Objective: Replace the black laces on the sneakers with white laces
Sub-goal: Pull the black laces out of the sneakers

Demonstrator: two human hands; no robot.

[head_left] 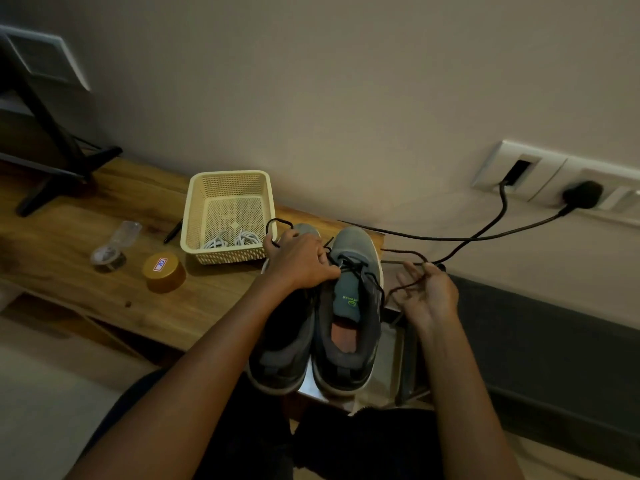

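I had the left hand (298, 261) lying across the toe of the left sneaker (284, 348), fingers curled in and pinching the black lace (403, 252) where it crossed the top eyelets of the right sneaker (353, 306). The right hand (427, 296) was out to the right of that shoe, thumb and forefinger nipping the loose end of the same lace, the other fingers spread and slack.

What mattered for the pull was direction. Both shoes lay side by side, heels toward me and toes toward the wall, so the eyelet rows ran straight away from either grip. The free lace ran sideways from the eyelets to the right hand, roughly square to the shoe's length. I judged the right hand should draw further right while the left, which was the nearer one to the crossings, loosened each row.

The white laces (232, 240) sat coiled in the cream basket (228, 176), just left of the left hand and well away from the right.

As for writing, the tongue of the right shoe carried green lettering ending in "TWEAR", upside down to me, its first letters cut off. A brown lid (162, 271) further left bore a red and blue sticker too small to read with certainty.
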